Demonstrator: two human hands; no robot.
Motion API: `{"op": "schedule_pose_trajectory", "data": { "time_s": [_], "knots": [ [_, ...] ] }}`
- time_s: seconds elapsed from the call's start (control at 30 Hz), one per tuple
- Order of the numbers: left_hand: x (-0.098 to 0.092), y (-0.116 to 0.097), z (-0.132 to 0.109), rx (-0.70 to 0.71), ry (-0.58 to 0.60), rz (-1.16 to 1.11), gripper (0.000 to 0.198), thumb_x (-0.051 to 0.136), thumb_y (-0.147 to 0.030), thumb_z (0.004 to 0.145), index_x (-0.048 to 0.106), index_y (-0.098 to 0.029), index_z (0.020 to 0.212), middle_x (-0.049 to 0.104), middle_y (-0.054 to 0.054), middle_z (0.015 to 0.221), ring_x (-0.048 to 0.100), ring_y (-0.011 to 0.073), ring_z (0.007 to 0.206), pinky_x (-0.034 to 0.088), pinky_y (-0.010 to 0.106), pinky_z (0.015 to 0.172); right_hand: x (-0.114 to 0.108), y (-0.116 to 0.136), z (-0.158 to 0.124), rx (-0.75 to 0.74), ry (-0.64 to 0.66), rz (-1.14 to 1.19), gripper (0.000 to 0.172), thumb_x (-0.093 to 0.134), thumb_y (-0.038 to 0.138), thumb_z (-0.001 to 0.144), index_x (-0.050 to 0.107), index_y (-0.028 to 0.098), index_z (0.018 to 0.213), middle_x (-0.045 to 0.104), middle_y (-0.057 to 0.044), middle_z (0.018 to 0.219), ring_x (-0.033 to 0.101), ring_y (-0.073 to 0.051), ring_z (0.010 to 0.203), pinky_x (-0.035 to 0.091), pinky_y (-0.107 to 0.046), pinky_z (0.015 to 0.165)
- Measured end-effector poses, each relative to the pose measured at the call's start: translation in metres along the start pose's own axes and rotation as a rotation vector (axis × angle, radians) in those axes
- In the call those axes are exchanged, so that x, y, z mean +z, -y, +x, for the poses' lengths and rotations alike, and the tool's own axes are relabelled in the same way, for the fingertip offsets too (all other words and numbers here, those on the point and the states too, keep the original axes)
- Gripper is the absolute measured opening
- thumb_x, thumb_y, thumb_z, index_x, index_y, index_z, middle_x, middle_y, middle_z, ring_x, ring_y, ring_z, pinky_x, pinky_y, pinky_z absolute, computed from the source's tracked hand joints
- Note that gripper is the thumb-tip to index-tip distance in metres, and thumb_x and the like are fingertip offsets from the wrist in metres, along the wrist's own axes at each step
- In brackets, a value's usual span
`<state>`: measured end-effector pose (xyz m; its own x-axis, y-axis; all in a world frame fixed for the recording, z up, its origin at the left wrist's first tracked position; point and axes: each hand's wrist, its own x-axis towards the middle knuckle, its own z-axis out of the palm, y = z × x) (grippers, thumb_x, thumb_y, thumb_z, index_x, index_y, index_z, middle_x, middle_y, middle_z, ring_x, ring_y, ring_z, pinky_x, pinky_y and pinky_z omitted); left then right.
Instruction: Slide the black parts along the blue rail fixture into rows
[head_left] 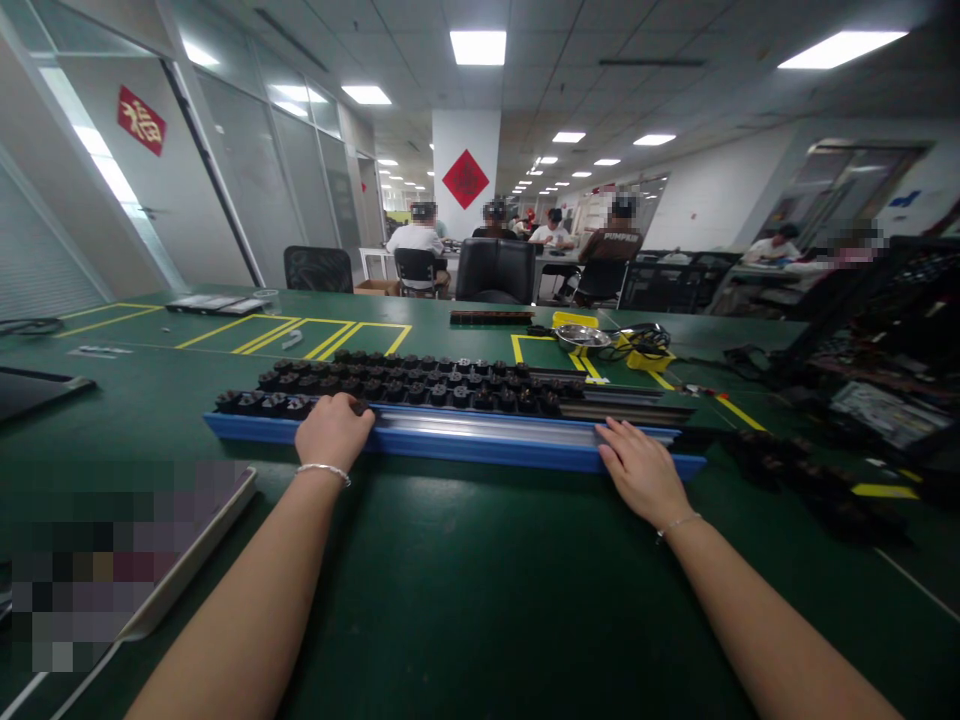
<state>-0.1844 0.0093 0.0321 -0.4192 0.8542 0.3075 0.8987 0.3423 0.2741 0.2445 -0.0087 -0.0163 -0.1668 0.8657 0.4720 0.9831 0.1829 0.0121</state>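
Note:
A long blue rail (465, 445) with a silvery channel lies across the bench in front of me. Several black socket-like modules (262, 402) sit in its left end. My left hand (334, 435) is closed around a black module (361, 407) at the rail, its fingers partly hidden behind the knuckles. On the rail's right part rests my right hand (645, 468), fingers stretched over the top and thumb at the front side. Just behind are further rails (630, 412) carrying rows of black modules (409, 385).
Left on the green bench (450, 600) lies a pale-edged tray-like object (195, 540), its face pixelated. Behind the rails are a metal bowl (583, 337), yellow trays (649, 357) and cables. Dark parts (817, 480) lie at right. Several people sit at far tables.

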Motion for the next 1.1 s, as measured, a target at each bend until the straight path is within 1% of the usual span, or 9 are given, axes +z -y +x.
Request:
{"op": "schedule_pose_trajectory", "data": {
  "time_s": [0.27, 0.43, 0.9, 1.1],
  "knots": [
    [0.001, -0.004, -0.002, -0.014, 0.009, -0.015, 0.039, 0.045, -0.045, 0.075, 0.062, -0.021, 0.101, 0.059, 0.011, 0.107, 0.060, 0.0284, 0.094, 0.048, 0.039, 0.076, -0.002, 0.002, 0.000, -0.002, 0.011, -0.013, 0.048, 0.025, 0.041, 0.094, 0.055, 0.020, 0.125, 0.049, -0.006, 0.135, 0.042, -0.023, 0.125, 0.038, -0.042, 0.098],
    [0.002, -0.005, -0.003, 0.009, 0.006, -0.018, 0.039, 0.046, -0.045, 0.075, 0.063, -0.022, 0.101, 0.058, 0.011, 0.107, 0.059, 0.0279, 0.096, 0.048, 0.038, 0.076, -0.002, 0.002, 0.000, 0.003, 0.014, -0.012, 0.049, 0.024, 0.042, 0.094, 0.054, 0.020, 0.125, 0.049, -0.005, 0.135, 0.042, -0.023, 0.126, 0.038, -0.042, 0.098],
    [0.004, -0.011, -0.005, 0.019, 0.021, -0.054, 0.037, 0.049, -0.044, 0.074, 0.062, -0.022, 0.100, 0.059, 0.010, 0.108, 0.060, 0.0282, 0.096, 0.048, 0.038, 0.078, -0.002, 0.001, 0.000, -0.003, -0.011, 0.012, 0.046, 0.028, 0.041, 0.093, 0.055, 0.024, 0.125, 0.051, -0.005, 0.133, 0.042, -0.023, 0.125, 0.039, -0.043, 0.097],
    [0.005, -0.013, -0.007, 0.030, 0.018, -0.065, 0.036, 0.049, -0.044, 0.074, 0.062, -0.023, 0.099, 0.059, 0.009, 0.108, 0.061, 0.0270, 0.096, 0.048, 0.037, 0.079, -0.001, 0.001, 0.000, -0.001, -0.009, 0.011, 0.045, 0.028, 0.041, 0.093, 0.055, 0.024, 0.125, 0.050, -0.005, 0.134, 0.042, -0.023, 0.125, 0.039, -0.042, 0.098]
  ]
}}
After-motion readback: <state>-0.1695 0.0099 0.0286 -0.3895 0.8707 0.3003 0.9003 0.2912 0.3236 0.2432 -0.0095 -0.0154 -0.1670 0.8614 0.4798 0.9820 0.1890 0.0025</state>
